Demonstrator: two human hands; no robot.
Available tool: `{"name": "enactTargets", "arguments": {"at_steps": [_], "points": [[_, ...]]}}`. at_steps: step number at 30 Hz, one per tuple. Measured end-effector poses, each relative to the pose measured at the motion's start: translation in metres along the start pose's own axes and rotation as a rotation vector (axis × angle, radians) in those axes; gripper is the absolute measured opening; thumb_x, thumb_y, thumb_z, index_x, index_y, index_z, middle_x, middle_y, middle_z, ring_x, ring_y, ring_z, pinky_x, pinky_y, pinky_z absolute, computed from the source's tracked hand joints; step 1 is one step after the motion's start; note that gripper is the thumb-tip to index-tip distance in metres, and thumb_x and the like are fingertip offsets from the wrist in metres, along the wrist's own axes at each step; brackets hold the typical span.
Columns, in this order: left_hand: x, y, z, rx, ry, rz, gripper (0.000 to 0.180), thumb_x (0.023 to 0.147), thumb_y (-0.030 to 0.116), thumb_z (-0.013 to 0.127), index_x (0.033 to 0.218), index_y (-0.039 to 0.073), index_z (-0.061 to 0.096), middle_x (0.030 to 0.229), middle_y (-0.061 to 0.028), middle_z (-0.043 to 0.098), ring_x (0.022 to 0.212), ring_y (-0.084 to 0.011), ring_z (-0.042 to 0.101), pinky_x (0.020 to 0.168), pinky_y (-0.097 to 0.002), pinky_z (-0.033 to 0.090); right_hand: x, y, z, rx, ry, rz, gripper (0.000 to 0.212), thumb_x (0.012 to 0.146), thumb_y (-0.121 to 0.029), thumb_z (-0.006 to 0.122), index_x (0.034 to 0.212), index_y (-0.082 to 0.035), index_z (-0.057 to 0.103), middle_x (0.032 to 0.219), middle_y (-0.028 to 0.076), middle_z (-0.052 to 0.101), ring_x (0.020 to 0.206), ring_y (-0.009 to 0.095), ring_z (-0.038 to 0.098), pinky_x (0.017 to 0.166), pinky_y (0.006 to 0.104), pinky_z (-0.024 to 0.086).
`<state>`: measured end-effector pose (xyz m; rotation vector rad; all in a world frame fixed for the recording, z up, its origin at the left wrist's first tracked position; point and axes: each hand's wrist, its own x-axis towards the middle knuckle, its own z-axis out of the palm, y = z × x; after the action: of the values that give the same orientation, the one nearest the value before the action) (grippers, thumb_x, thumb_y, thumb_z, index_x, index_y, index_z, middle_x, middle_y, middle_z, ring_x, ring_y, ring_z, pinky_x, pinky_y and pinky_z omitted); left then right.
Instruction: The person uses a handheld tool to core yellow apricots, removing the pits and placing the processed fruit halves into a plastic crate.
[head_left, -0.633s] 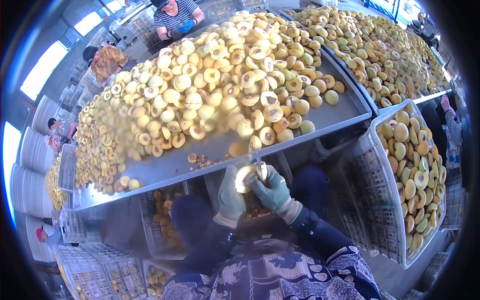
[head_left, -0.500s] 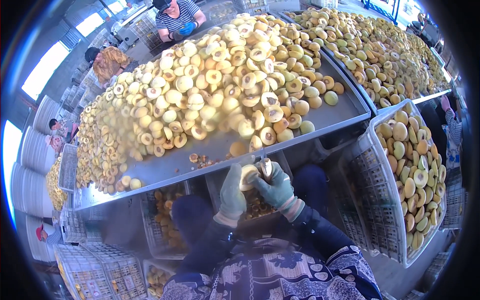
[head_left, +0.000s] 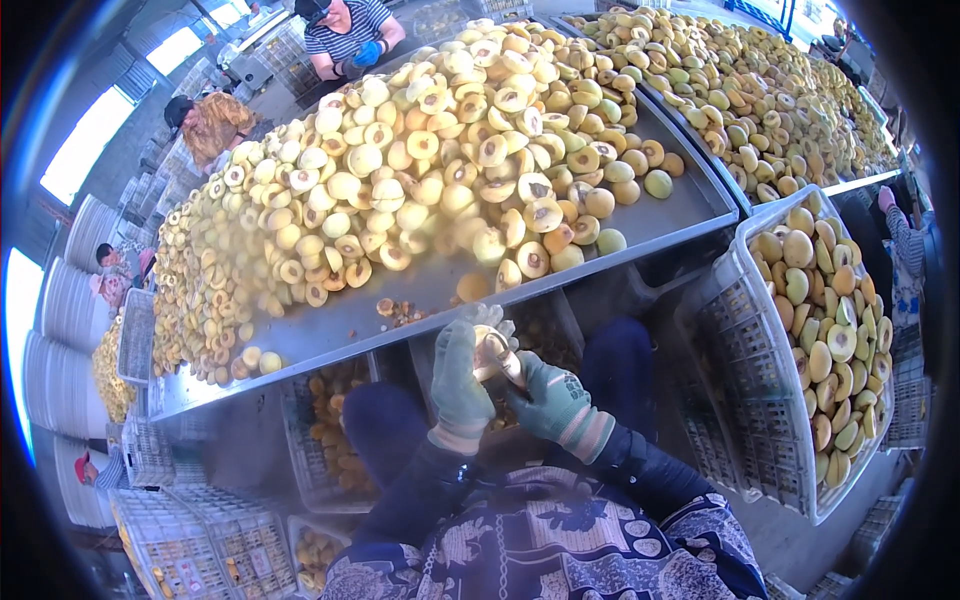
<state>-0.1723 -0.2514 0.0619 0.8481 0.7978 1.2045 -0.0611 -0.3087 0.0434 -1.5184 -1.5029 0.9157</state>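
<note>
My left hand [head_left: 458, 385], in a pale green glove, is closed round a yellow peach half [head_left: 488, 352] just off the table's near edge. Its cut face is turned toward my right hand [head_left: 556, 405], which wears a matching glove. Those right fingers are wrapped round a small slim tool [head_left: 514, 370], whose tip meets the fruit; its exact kind is too small to make out. Ahead of both hands, a heap of halved peaches [head_left: 420, 150] covers much of the metal table [head_left: 425, 300]. Brown pit scraps [head_left: 400, 313] lie near its edge.
A grey plastic crate [head_left: 735, 300] full of peach halves stands tilted at my right. Below the table edge, another crate [head_left: 300, 440] holds fruit. A second fruit-laden table [head_left: 740, 100] lies at the far right. A person in stripes [head_left: 345, 35] works across the heap.
My right hand has turned and moved slightly down, bringing the tool from upright to against the peach half. The left hand has raised and tilted the fruit a little.
</note>
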Motion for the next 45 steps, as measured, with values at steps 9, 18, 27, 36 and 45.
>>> {"name": "enactTargets", "arguments": {"at_steps": [9,18,27,36,45], "points": [[0.003,-0.005,-0.015,0.026,0.065,-0.024,0.045,0.096,0.035,0.046,0.119,-0.003,0.053,0.112,-0.0171,0.059,0.093,-0.0292,0.063,0.078,-0.0372,0.055,0.002,0.003,0.001,0.095,-0.222,0.163,0.038,0.087,-0.034,0.058,0.109,-0.003,0.055,0.096,0.022,0.063,0.089,0.039,0.061,0.077,0.0426,0.047],[0.002,-0.007,-0.016,0.037,0.106,-0.031,0.042,0.095,0.031,0.049,0.117,-0.004,0.053,0.114,-0.0143,0.059,0.097,-0.0272,0.062,0.078,-0.0408,0.056,0.008,0.004,-0.005,-0.001,-0.329,0.148,0.033,0.086,-0.027,0.057,0.113,-0.008,0.055,0.097,0.02,0.064,0.091,0.037,0.061,0.079,0.0416,0.047],[-0.002,-0.012,-0.019,0.137,0.148,0.048,0.043,0.096,0.032,0.048,0.117,-0.005,0.053,0.115,-0.0144,0.058,0.101,-0.027,0.06,0.082,-0.0413,0.054,0.013,0.011,0.01,-0.001,-0.321,0.171,0.036,0.087,-0.033,0.06,0.106,-0.003,0.055,0.091,0.022,0.064,0.088,0.037,0.063,0.075,0.0412,0.049],[-0.007,-0.012,-0.03,0.071,0.124,-0.009,0.042,0.096,0.03,0.047,0.119,-0.004,0.052,0.115,-0.0139,0.058,0.104,-0.0269,0.058,0.085,-0.0406,0.053,0.014,0.012,0.003,0.056,-0.435,0.123,0.034,0.086,-0.031,0.061,0.107,-0.005,0.056,0.092,0.02,0.065,0.087,0.036,0.064,0.076,0.0398,0.049],[-0.007,-0.002,-0.033,-0.016,0.107,-0.026,0.043,0.095,0.029,0.05,0.119,-0.006,0.052,0.114,-0.0154,0.058,0.104,-0.0294,0.059,0.085,-0.0417,0.053,0.013,-0.016,0.0,0.049,-0.497,0.219,0.04,0.086,-0.031,0.058,0.119,-0.009,0.056,0.104,0.016,0.065,0.097,0.03,0.062,0.084,0.0355,0.047]]}}
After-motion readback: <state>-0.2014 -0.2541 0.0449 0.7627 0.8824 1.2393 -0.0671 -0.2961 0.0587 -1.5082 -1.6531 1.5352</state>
